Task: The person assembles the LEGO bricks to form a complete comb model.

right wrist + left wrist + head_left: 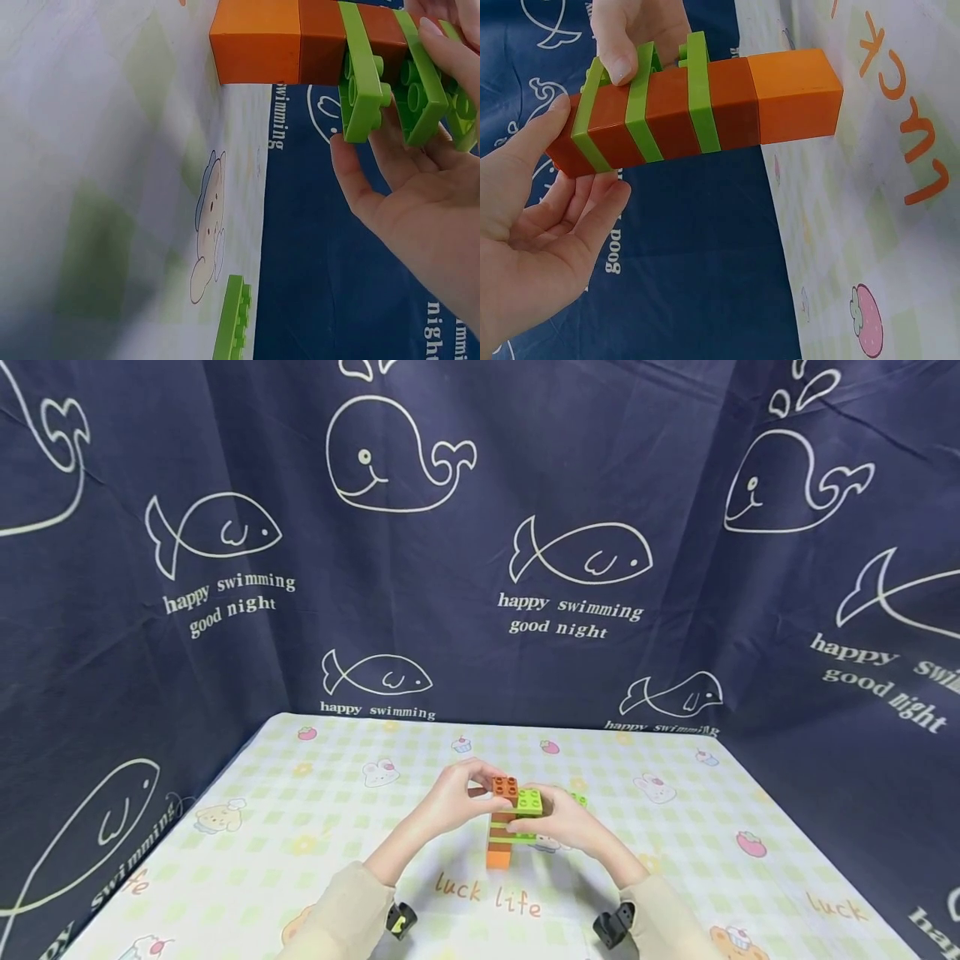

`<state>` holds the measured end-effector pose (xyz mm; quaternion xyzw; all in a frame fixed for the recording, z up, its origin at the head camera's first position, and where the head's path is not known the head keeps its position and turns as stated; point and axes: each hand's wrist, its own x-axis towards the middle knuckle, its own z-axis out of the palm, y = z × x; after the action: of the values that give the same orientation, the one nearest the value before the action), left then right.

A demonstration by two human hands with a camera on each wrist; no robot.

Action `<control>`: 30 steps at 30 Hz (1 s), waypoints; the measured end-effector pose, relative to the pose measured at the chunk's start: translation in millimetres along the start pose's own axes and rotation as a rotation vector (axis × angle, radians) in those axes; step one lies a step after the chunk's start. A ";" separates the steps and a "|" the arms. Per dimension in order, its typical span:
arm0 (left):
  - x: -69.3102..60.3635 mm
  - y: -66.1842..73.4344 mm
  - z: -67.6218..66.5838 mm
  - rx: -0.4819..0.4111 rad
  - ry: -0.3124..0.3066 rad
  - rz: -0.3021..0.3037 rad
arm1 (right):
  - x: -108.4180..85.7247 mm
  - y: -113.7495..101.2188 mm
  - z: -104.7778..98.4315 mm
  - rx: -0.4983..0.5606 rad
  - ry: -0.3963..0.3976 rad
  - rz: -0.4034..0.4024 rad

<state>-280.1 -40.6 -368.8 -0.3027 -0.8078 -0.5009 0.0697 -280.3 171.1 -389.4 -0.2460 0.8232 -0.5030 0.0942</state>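
Note:
A tower of toy building bricks stands upright on the table, with an orange block [498, 858] at its foot. Above that, reddish-brown bricks [677, 103] alternate with thin green plates [360, 82] that jut out toward the right. My left hand [457, 793] pinches the top brown brick [505, 787] between thumb and fingers. From the right side, my right hand [566, 818] grips the upper part of the tower. Its thumb lies against the front near the upper green plates, and its other fingers are behind and beside their jutting ends.
Another green plate [231, 322] lies on the table to the right of the tower, partly hidden behind my right hand in the head view. A patterned cloth [360, 827] covers the table. Dark blue curtains [465, 577] hang around its back and sides.

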 end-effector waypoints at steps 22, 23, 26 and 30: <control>-1.3 -1.8 -0.7 -0.051 -0.006 -0.040 | -14.0 10.4 -22.3 -0.031 0.012 -0.039; -1.3 -2.0 -0.7 -0.050 -0.005 -0.038 | -14.6 10.9 -23.5 -0.032 0.015 -0.036; -1.0 -2.9 -0.3 -0.036 -0.005 -0.033 | -16.1 12.8 -27.4 -0.042 0.027 -0.027; -1.0 -3.1 0.5 -0.029 -0.008 -0.038 | -18.3 15.8 -32.0 -0.072 0.045 -0.034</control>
<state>-281.0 -41.5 -371.8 -0.2903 -0.8063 -0.5127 0.0525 -282.3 211.1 -389.6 -0.2518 0.8383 -0.4801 0.0583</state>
